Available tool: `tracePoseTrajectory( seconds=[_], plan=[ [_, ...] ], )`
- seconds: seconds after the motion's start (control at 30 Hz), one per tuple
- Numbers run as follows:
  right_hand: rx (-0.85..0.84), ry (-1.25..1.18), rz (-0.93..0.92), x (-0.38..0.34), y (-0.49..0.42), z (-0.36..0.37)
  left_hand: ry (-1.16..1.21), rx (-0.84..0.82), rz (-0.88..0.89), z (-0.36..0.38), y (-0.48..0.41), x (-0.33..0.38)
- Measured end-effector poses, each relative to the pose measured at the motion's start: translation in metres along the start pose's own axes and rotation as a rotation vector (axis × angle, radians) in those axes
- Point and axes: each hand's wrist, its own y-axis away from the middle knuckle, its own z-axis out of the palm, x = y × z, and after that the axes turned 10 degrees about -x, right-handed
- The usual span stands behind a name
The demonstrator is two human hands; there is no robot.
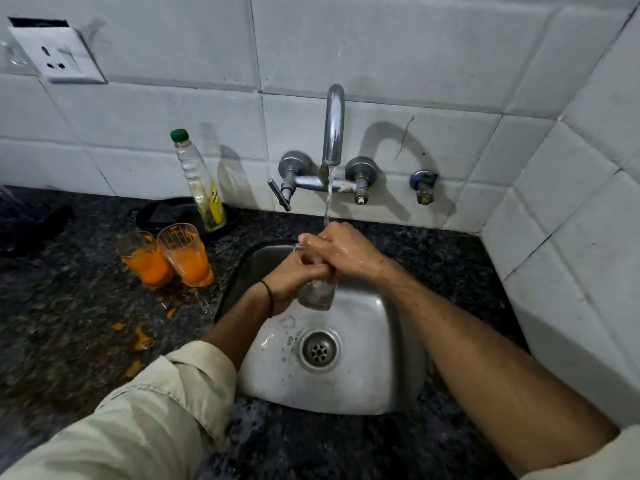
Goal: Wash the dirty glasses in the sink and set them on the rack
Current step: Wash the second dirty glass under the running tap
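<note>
Now our left grip (294, 277) and right grip (341, 251) both clasp the glass (317, 295) under the running tap (334, 126) above the sink (367, 375), where wet skin could let it slip and crack on the steel.

This is a kitchen in a home. A small metal sink (363, 375) is set into a dark, speckled stone counter (69, 306). Right behind the sink, a shiny tap (334, 126) sticks out of a wall of white tiles (398, 46), and water runs from it. A clear glass (317, 296) is under that water, over the sink. Left of the sink stands a dirty glass (145, 261) and another dirty glass (187, 258) just beside it, both with orange drink inside. Behind them is a bottle (201, 181) with a green cap. High on the wall, far left of the sink, is a white plug socket (57, 55).
</note>
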Motion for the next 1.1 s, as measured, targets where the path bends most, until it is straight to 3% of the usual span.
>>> tracePoseTrajectory(
  seconds=[0.07,0.1,0.17,0.23,0.3,0.33,0.43,0.5,0.57,0.63,0.7,0.77,0.83,0.9,0.97,1.03,1.1],
  plan=[
    [-0.088,-0.041,-0.018,-0.004,0.004,-0.006,0.133,-0.176,-0.036,-0.009,0.004,0.002],
    [-0.062,-0.048,0.025,-0.004,0.002,-0.002,0.082,-0.165,-0.043,-0.008,0.003,0.002],
    [0.066,-0.157,0.187,-0.006,-0.009,0.009,-0.187,0.048,-0.051,0.000,-0.002,0.002],
    [0.139,-0.416,0.360,-0.009,-0.015,0.022,-0.561,0.327,-0.018,0.005,-0.009,-0.002],
    [0.085,-0.614,0.364,-0.010,-0.010,0.034,-0.746,0.441,0.050,-0.002,-0.014,-0.011],
    [0.040,-0.581,0.277,-0.009,-0.004,0.039,-0.753,0.441,0.075,-0.008,-0.015,-0.014],
    [-0.084,-0.149,-0.078,0.012,0.013,0.038,-0.716,0.357,0.124,-0.024,-0.014,-0.014],
    [-0.213,0.348,-0.244,0.034,0.011,0.020,-0.645,0.212,0.138,-0.028,-0.011,-0.010],
    [-0.341,0.865,-0.346,0.044,0.007,0.003,-0.648,0.084,0.132,-0.026,-0.014,-0.012],
    [-0.373,1.009,-0.332,0.040,0.002,0.002,-0.702,0.084,0.131,-0.024,-0.020,-0.018],
    [-0.379,0.866,-0.201,0.028,-0.002,0.014,-0.737,0.144,0.157,-0.023,-0.022,-0.020],
    [-0.349,0.417,0.028,0.019,-0.007,0.031,-0.784,0.196,0.201,-0.023,-0.022,-0.022],
    [-0.162,-0.099,0.192,0.011,-0.008,0.052,-0.816,0.250,0.215,-0.022,-0.021,-0.025],
    [0.030,-0.242,0.166,0.010,0.000,0.068,-0.824,0.259,0.203,-0.023,-0.019,-0.026],
    [0.032,0.018,-0.009,0.026,0.009,0.067,-0.793,0.215,0.151,-0.026,-0.016,-0.025],
    [-0.087,0.559,-0.235,0.049,0.013,0.048,-0.766,0.170,0.088,-0.028,-0.014,-0.024],
    [-0.214,0.841,-0.353,0.059,0.011,0.027,-0.801,0.128,0.063,-0.024,-0.015,-0.023]
  ],
)
